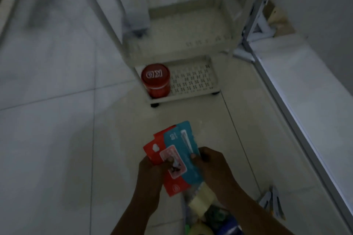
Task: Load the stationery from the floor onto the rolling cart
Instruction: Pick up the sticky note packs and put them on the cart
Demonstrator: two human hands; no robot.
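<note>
Both hands hold a fanned stack of flat stationery packets above the floor: a teal packet (183, 145) on top, red packets (154, 150) beneath and a small pink card (173, 160) in front. My left hand (150, 171) grips the stack's left edge, and my right hand (212, 166) grips its right edge. Ahead stands the white rolling cart (191, 95), its perforated bottom shelf low to the floor. A red round tin (155, 80) sits at the left end of that shelf.
More stationery lies on the floor under my arms: pale sticky notes (202, 199) and blurred green and blue items (221, 217). A white wall with a metal rail (286, 89) runs along the right. Pale floor tiles (57, 120) spread to the left.
</note>
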